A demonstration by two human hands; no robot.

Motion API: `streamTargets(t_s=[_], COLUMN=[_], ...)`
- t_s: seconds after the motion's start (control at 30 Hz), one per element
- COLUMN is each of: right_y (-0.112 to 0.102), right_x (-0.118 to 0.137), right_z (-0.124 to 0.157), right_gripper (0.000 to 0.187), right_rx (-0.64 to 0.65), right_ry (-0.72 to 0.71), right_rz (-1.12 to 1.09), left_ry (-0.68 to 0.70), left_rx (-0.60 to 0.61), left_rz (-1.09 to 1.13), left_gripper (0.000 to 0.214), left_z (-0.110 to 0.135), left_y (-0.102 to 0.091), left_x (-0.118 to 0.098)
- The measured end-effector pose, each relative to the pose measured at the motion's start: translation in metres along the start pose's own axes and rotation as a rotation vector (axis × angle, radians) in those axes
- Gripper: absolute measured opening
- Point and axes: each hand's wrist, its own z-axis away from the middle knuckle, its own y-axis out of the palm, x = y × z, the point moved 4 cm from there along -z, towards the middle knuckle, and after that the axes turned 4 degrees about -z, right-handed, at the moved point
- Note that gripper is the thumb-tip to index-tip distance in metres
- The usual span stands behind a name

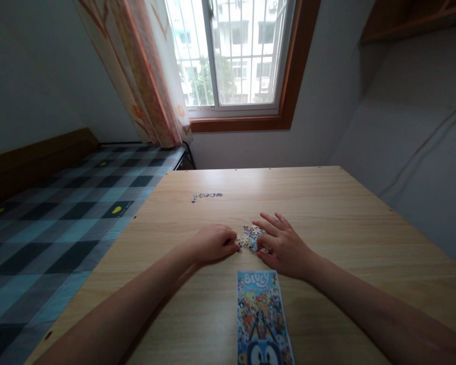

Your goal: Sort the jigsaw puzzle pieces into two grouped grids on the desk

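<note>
A small heap of loose jigsaw pieces (250, 236) lies in the middle of a light wooden table (327, 203). My left hand (213, 243) rests on the table just left of the heap, fingers curled, fingertips pinched at the pieces on its edge. My right hand (283, 243) lies over the heap's right side with fingers stretched out and spread, pressing flat on the pieces. A short joined row of pieces (207, 195) sits farther back on the left. A colourful puzzle picture card (262, 319) lies flat near the front edge, between my forearms.
A bed with a blue and grey checked cover (53, 228) runs along the table's left side. Behind the table are a barred window (235, 56) and a patterned curtain (137, 66). A grey wall (414, 137) stands close on the right.
</note>
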Motion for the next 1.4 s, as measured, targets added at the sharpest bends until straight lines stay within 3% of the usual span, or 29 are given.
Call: streamTargets(t_s=[0.37,0.57,0.7,0.87,1.07,1.23,1.4], right_y=[0.001,-0.005,-0.015,-0.015,-0.005,-0.003,-0.006], right_x=[0.001,0.001,-0.013,-0.044,-0.068,-0.073,-0.077], right_z=[-0.001,0.002,0.004,0.006,0.007,0.006,0.006], right_gripper=[0.007,0.006,0.007,0.009,0.012,0.013,0.014], right_rx=[0.012,-0.017,-0.063,-0.19,-0.345,-0.421,-0.466], right_ry=[0.007,-0.011,0.064,0.231,0.368,0.373,0.382], right_rz=[0.005,-0.204,-0.305,-0.235,-0.204,-0.221,-0.236], left_ry=[-0.004,0.0,0.004,0.019,-0.021,0.139,0.178], left_rx=[0.016,0.011,0.006,-0.018,-0.187,-0.366,-0.393], left_rz=[-0.01,-0.008,-0.019,-0.006,0.001,0.02,-0.026], left_gripper=[0.029,0.03,0.029,0.031,0.023,0.023,0.023], left_z=[0.0,0.001,0.001,0.001,0.003,0.003,-0.002], left_y=[-0.003,-0.001,-0.001,-0.002,-0.007,-0.006,0.006], left_x=[-0.002,-0.001,0.0,-0.003,-0.014,-0.035,-0.043])
